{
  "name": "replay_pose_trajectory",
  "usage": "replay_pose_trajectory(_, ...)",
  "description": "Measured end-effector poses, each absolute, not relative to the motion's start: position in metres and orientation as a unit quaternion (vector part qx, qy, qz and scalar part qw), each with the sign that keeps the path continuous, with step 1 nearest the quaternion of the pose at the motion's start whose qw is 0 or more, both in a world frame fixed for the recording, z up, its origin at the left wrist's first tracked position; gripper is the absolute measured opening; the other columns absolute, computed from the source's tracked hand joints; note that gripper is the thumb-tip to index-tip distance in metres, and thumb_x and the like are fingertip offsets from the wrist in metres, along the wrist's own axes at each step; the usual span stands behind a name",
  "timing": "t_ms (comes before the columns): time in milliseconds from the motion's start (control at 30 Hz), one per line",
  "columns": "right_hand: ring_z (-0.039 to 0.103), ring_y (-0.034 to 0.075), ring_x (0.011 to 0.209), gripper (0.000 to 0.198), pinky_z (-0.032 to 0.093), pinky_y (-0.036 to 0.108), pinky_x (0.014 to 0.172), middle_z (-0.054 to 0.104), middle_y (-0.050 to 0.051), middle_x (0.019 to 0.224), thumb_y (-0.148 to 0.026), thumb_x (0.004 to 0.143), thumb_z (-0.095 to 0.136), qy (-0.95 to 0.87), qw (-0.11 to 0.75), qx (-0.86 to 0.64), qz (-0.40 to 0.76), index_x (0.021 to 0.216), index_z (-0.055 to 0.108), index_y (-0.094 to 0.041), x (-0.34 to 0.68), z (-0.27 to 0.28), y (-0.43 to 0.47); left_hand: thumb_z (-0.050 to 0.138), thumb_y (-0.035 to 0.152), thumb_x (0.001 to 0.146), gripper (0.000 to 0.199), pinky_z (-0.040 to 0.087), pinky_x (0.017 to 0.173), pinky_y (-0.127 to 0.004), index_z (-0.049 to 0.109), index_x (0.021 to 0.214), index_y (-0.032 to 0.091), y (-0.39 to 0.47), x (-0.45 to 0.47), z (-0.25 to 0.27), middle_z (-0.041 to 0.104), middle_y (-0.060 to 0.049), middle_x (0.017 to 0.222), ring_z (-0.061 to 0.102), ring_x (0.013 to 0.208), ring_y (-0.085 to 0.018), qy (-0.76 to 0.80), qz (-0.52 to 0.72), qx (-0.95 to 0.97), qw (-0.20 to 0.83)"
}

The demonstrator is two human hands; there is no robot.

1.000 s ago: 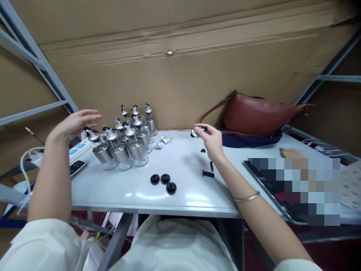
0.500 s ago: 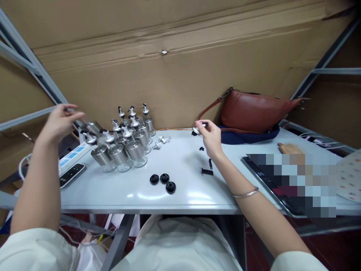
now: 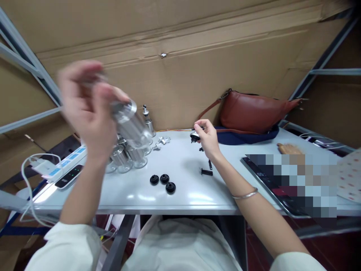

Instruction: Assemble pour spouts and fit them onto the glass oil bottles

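bottle up in the air on the left, in my left hand. fingers closed round its neck end, as far as the blur lets me judge; whether anything caps that neck, i cannot tell. long axis slants: neck at upper left in my grip, base down to the right, in front of the standing bottles.

right hand well apart from it, over the far middle of the table. thumb and fingertips pinched together on a silver pourer top, its black underside facing down. so pourer top lies to the right of the bottle, a wide gap between; bottle's base, not its neck, is the end toward it.

on the table: three black stoppers near the front edge, between my two hands; small clear pieces farther back, just right of the standing bottles; black tube near side of my right wrist. brown bag far right, against the cardboard.
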State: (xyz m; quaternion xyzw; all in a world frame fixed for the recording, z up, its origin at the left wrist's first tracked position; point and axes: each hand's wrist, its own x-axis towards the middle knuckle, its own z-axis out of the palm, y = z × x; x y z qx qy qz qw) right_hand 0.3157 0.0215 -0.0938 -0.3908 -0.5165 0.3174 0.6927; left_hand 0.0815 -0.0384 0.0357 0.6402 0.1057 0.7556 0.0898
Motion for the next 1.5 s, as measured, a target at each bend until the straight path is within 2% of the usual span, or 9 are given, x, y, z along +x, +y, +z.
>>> replay_pose_trajectory(67, 0.034, 0.008, 0.042, 0.027, 0.029, 0.020, 0.038, 0.041, -0.007, 0.053, -0.044, 0.071, 0.067, -0.508, 0.708, -0.379, 0.312, 0.076, 0.054, -0.021, 0.316, -0.093, 0.022, 0.067, 0.039, 0.080, 0.032, 0.052, 0.056, -0.022, 0.058, 0.102, 0.018, -0.029, 0.112, 0.010, 0.057, 0.001, 0.078, 0.063, 0.062, -0.008, 0.137, 0.690, 0.698, 0.134)
replay_pose_trajectory(200, 0.037, 0.008, 0.043, 0.023, 0.032, 0.021, 0.041, 0.041, -0.007, 0.052, -0.042, 0.074, 0.062, -0.489, 0.716, -0.371, 0.333, 0.076, 0.054, -0.020, 0.318, -0.092, 0.023, 0.067, 0.044, 0.078, 0.033, 0.054, 0.058, -0.021, 0.049, 0.092, 0.020, -0.004, 0.140, -0.043, 0.056, 0.003, 0.081, 0.064, 0.061, -0.007, 0.188, 0.629, 0.689, 0.309)
replay_pose_trajectory(300, 0.040, 0.008, 0.046, 0.020, 0.037, 0.022, 0.046, 0.041, -0.008, 0.054, -0.037, 0.074, 0.060, -0.510, 0.710, -0.342, 0.344, 0.085, 0.054, -0.021, 0.317, -0.093, 0.023, 0.069, 0.044, 0.075, 0.037, 0.055, 0.060, -0.023, 0.045, 0.084, 0.019, 0.008, 0.140, -0.066, 0.052, 0.003, 0.086, 0.065, 0.062, -0.007, 0.208, 0.623, 0.658, 0.368)
replay_pose_trajectory(400, 0.046, 0.009, 0.051, 0.023, 0.041, 0.024, 0.053, 0.048, -0.007, 0.060, -0.037, 0.077, 0.061, -0.545, 0.705, -0.321, 0.319, 0.091, 0.051, -0.022, 0.314, -0.091, 0.019, 0.071, 0.043, 0.074, 0.037, 0.055, 0.062, -0.023, 0.046, 0.082, 0.018, 0.012, 0.139, -0.077, 0.050, 0.002, 0.091, 0.066, 0.064, -0.008, 0.221, 0.616, 0.654, 0.380)
replay_pose_trajectory(600, 0.055, 0.012, 0.066, 0.031, 0.047, 0.026, 0.065, 0.056, -0.002, 0.075, -0.051, 0.080, 0.061, -0.591, 0.711, -0.297, 0.238, 0.092, 0.054, -0.023, 0.304, -0.072, 0.009, 0.069, 0.042, 0.076, 0.034, 0.053, 0.063, -0.022, 0.047, 0.084, 0.018, 0.013, 0.144, -0.095, 0.052, 0.000, 0.095, 0.066, 0.067, -0.009, 0.227, 0.598, 0.657, 0.398)
replay_pose_trajectory(833, 0.064, 0.016, 0.076, 0.034, 0.049, 0.030, 0.071, 0.064, 0.001, 0.078, -0.054, 0.082, 0.059, -0.652, 0.629, -0.263, 0.333, 0.095, 0.053, -0.023, 0.292, -0.069, 0.007, 0.065, 0.047, 0.079, 0.034, 0.050, 0.068, -0.023, 0.045, 0.087, 0.020, 0.011, 0.147, -0.108, 0.058, -0.001, 0.095, 0.064, 0.071, -0.009, 0.225, 0.574, 0.670, 0.415)
replay_pose_trajectory(967, 0.065, 0.016, 0.075, 0.034, 0.051, 0.030, 0.069, 0.064, 0.000, 0.077, -0.054, 0.081, 0.060, -0.638, 0.641, -0.259, 0.339, 0.095, 0.053, -0.023, 0.290, -0.067, 0.010, 0.063, 0.047, 0.080, 0.036, 0.049, 0.070, -0.024, 0.043, 0.091, 0.020, 0.010, 0.147, -0.106, 0.060, 0.000, 0.084, 0.063, 0.075, -0.011, 0.213, 0.558, 0.670, 0.441)
replay_pose_trajectory(1200, 0.066, 0.017, 0.072, 0.037, 0.052, 0.029, 0.061, 0.064, 0.001, 0.077, -0.057, 0.078, 0.061, -0.635, 0.631, -0.250, 0.369, 0.094, 0.051, -0.025, 0.284, -0.063, 0.016, 0.073, 0.038, 0.073, 0.059, 0.050, 0.082, -0.032, 0.030, 0.112, 0.028, 0.013, 0.149, -0.107, 0.059, -0.002, 0.102, 0.064, 0.087, -0.014, 0.169, 0.572, 0.641, 0.482)
replay_pose_trajectory(1500, 0.056, 0.013, 0.059, 0.039, 0.042, 0.024, 0.047, 0.062, 0.000, 0.076, -0.061, 0.077, 0.059, -0.664, 0.604, -0.278, 0.342, 0.092, 0.053, -0.025, 0.279, -0.061, 0.013, 0.071, 0.030, 0.075, 0.056, 0.052, 0.079, -0.031, 0.029, 0.112, 0.031, 0.008, 0.149, -0.109, 0.053, -0.003, 0.115, 0.063, 0.082, -0.011, 0.164, 0.563, 0.666, 0.461)
